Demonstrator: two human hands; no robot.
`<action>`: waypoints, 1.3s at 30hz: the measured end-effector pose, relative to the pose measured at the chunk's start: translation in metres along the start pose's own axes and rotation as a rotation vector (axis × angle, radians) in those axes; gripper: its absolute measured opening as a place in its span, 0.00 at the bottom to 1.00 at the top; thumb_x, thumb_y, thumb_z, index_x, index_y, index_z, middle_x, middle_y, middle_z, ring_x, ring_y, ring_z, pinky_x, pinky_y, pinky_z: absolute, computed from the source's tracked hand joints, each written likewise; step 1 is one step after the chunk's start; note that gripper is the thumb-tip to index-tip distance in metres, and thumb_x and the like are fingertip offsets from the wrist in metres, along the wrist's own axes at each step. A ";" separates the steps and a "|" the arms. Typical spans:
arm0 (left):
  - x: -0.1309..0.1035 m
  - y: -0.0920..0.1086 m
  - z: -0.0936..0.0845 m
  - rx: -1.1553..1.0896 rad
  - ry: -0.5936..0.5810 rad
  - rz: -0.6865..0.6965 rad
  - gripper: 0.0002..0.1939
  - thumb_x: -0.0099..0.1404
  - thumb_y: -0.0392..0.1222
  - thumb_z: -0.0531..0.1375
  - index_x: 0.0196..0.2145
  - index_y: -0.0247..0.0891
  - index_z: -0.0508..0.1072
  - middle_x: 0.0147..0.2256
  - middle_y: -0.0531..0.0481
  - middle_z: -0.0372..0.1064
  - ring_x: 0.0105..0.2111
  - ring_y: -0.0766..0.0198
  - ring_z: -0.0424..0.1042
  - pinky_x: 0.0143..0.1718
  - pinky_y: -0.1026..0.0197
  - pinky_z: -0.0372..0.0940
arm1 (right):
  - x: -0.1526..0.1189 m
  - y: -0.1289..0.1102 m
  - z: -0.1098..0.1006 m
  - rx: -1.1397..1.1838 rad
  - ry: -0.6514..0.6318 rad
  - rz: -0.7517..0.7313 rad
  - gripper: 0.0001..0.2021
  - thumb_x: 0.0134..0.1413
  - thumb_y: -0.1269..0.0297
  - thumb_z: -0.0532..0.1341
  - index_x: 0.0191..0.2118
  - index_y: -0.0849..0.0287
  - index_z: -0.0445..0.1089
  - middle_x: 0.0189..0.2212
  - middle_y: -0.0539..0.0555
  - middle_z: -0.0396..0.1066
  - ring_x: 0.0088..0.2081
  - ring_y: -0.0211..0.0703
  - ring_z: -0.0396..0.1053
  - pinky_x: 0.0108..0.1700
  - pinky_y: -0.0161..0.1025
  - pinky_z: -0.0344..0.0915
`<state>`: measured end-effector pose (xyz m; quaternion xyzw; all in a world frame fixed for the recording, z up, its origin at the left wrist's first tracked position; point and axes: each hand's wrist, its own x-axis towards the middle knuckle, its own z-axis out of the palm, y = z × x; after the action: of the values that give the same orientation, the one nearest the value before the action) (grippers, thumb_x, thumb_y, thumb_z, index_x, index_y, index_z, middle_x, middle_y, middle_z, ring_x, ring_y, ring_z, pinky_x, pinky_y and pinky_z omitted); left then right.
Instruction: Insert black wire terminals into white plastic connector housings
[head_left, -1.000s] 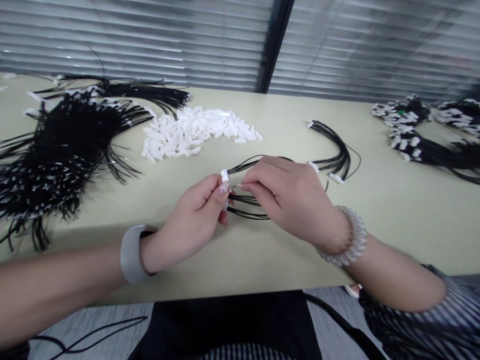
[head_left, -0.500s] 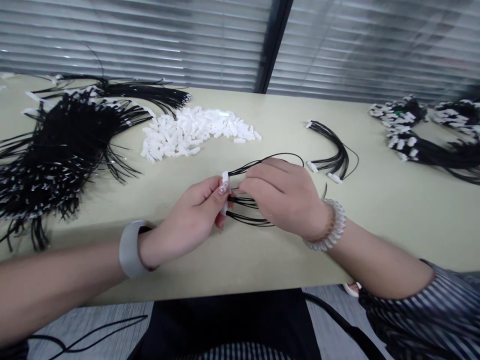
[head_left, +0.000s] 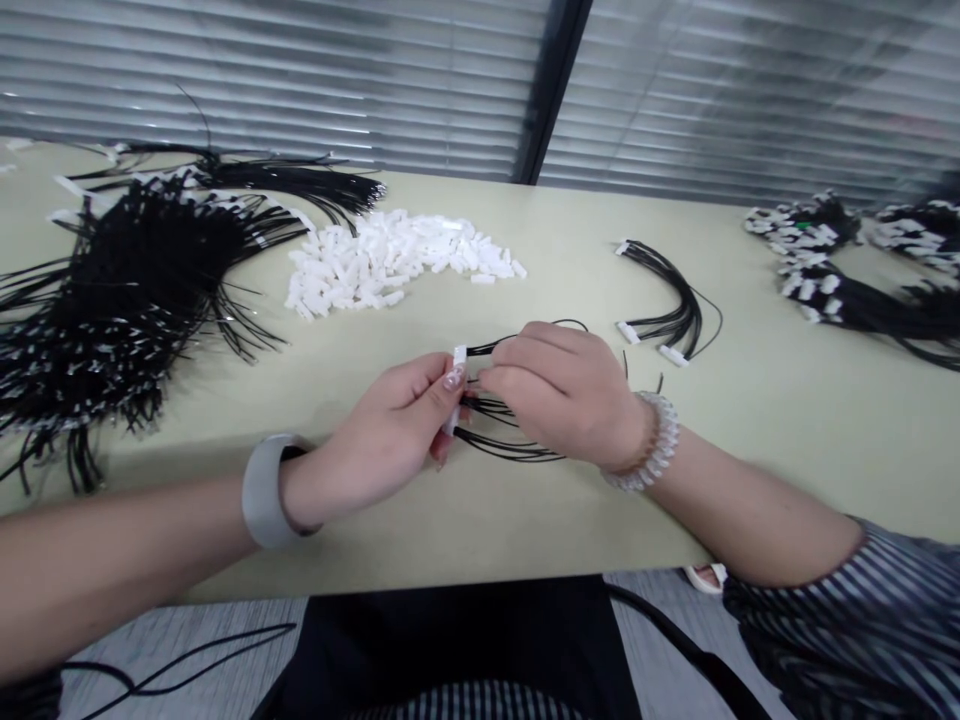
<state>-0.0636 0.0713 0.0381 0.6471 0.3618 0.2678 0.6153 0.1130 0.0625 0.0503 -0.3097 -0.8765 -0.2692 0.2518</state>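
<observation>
Between the thumb and fingers of my left hand is a white plastic connector housing, held roughly upright. Several thin black wires run from it to the right, in separate bunches. My right hand is closed in a pinch just right of the housing, on a black wire whose end lies close to the housing. Its fingers cover much of the wires, and I cannot tell whether that wire's tip is inside the housing.
A pile of loose white connector housings lies behind my hands. Left is a large heap of black wires. A wire harness lies to the right, with bundled harnesses farther right. Window blinds stand behind the table.
My left hand and the housing sit slightly farther right in view. My right fingers are a little closer to the housing, still pinching. The scene has shifted slightly with the camera.
</observation>
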 end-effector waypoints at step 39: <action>0.004 0.000 0.001 -0.007 0.317 0.025 0.14 0.65 0.49 0.47 0.28 0.36 0.61 0.22 0.55 0.60 0.21 0.73 0.62 0.24 0.69 0.58 | -0.007 0.014 -0.038 -0.416 -0.355 0.185 0.10 0.45 0.77 0.50 0.19 0.61 0.60 0.11 0.47 0.51 0.15 0.30 0.43 0.21 0.31 0.35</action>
<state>-0.0603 0.0743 0.0379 0.5991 0.4455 0.3757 0.5491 0.1382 0.0452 0.0780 -0.4757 -0.8008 -0.3608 0.0487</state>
